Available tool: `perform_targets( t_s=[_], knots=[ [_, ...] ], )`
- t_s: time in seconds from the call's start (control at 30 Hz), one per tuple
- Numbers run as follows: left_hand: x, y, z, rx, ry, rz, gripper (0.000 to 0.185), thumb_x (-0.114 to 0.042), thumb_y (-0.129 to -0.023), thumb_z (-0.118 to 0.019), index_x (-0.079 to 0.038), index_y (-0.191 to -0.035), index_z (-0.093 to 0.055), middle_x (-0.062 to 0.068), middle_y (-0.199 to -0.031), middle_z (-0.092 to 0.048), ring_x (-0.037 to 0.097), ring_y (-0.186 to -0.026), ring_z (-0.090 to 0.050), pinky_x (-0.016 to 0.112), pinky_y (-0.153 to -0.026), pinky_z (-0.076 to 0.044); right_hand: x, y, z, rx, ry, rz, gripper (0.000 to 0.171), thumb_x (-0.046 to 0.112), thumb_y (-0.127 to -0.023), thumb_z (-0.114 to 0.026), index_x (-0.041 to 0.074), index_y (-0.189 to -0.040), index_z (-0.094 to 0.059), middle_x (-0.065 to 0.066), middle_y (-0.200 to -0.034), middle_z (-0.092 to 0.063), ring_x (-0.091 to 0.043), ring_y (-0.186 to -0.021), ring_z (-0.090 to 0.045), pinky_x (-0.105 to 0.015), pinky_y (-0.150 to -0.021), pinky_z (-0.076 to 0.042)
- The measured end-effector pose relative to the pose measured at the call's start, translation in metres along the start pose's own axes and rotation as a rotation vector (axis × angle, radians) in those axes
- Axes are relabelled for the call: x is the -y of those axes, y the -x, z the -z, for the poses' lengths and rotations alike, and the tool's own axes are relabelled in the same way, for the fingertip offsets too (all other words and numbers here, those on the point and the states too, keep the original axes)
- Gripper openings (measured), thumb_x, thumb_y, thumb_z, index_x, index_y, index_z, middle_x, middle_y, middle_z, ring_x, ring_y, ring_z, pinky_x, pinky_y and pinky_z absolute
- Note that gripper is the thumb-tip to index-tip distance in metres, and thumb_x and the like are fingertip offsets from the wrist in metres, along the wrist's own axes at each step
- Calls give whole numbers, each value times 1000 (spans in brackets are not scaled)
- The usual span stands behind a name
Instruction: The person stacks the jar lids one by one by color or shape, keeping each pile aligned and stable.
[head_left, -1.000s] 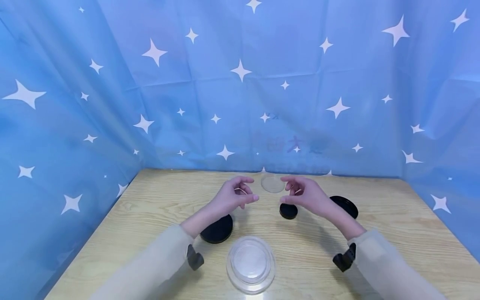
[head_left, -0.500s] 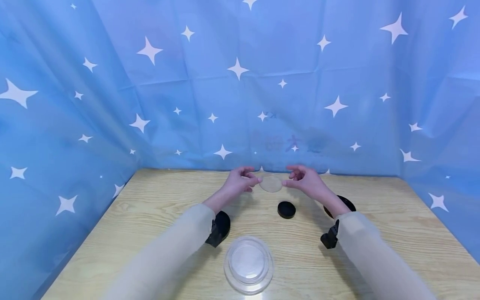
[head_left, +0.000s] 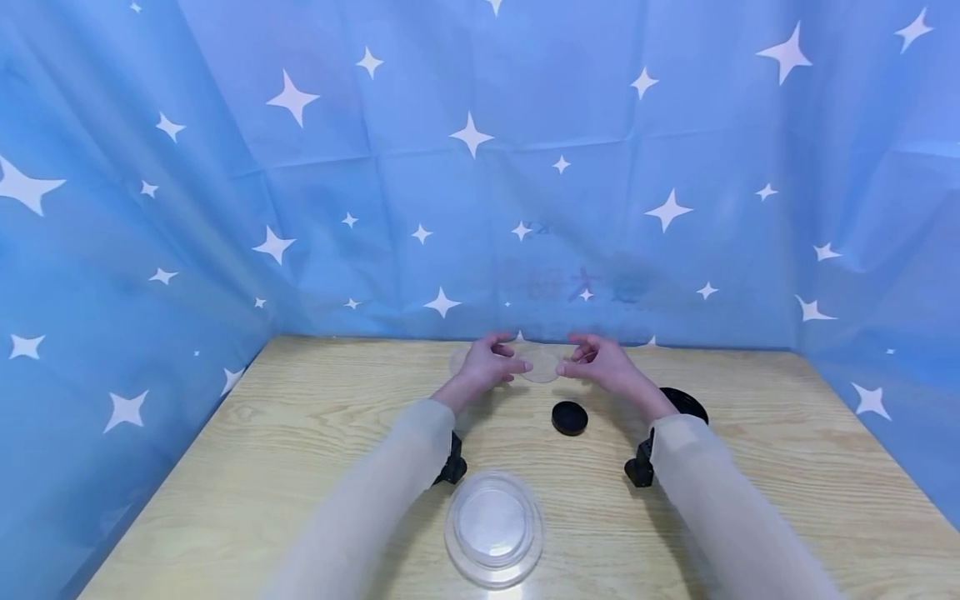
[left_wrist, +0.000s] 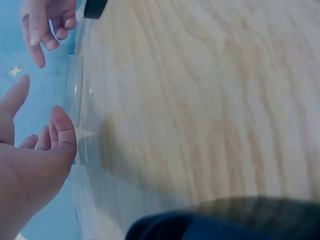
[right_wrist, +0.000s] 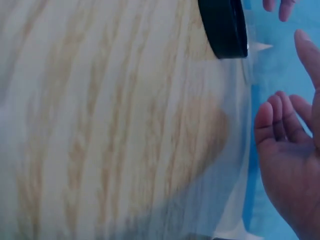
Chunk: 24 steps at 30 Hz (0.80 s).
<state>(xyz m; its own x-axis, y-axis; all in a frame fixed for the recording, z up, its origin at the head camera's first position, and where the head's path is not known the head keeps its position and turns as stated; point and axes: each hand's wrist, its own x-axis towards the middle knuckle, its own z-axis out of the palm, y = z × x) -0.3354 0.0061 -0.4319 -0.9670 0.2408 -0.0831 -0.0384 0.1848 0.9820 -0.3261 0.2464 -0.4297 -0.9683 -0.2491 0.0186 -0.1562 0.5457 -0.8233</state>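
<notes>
A clear round disc [head_left: 542, 367] lies near the table's back edge, between my two hands. My left hand [head_left: 487, 362] is at its left side, fingers loosely bent, thumb toward the rim. On the other side my right hand [head_left: 602, 364] mirrors it. Both wrist views show gaps between thumb and fingers with nothing held: the left hand [left_wrist: 40, 155] and the right hand [right_wrist: 292, 160]. Whether a thumb touches the rim is unclear. A second clear disc [head_left: 456, 358] sits partly behind my left hand. Nearer than the hands is a small black round lid [head_left: 570, 418].
A larger black round lid [head_left: 686, 406] is partly covered by my right forearm. Stacked clear round pieces [head_left: 495, 575] stand at the front of the wooden table [head_left: 300, 467]. Blue star-patterned cloth [head_left: 480, 192] hangs behind and at the sides.
Both hands have moved away from me toward the back edge and the clear disc. My left sleeve has come over the black lid at left, and the second clear disc has come into view.
</notes>
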Motion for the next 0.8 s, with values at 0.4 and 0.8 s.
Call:
perform_targets(
  t_s=[0.4,0.8],
  knots=[
    [4,0,-9,-101,-180,-31,77,-12,-68,-85,-9,-136,-49,12,-114,-55,16,-70,-62,26,-64,-52,-6,-7,-5,32,20,-4,82,29,-80,-77,5,-145,-33,-17,-121,-52,-32,-110,-52,-44,-87,-47],
    [1,-1,-11,-78,-299,-13,77,-15,-71,-84,-8,-138,-47,12,-120,-56,15,-79,-62,27,-75,-50,-7,-11,-8,75,66,-39,78,31,-80,-77,5,-142,-39,-14,-120,-53,-29,-108,-52,-42,-87,-47]
  ],
)
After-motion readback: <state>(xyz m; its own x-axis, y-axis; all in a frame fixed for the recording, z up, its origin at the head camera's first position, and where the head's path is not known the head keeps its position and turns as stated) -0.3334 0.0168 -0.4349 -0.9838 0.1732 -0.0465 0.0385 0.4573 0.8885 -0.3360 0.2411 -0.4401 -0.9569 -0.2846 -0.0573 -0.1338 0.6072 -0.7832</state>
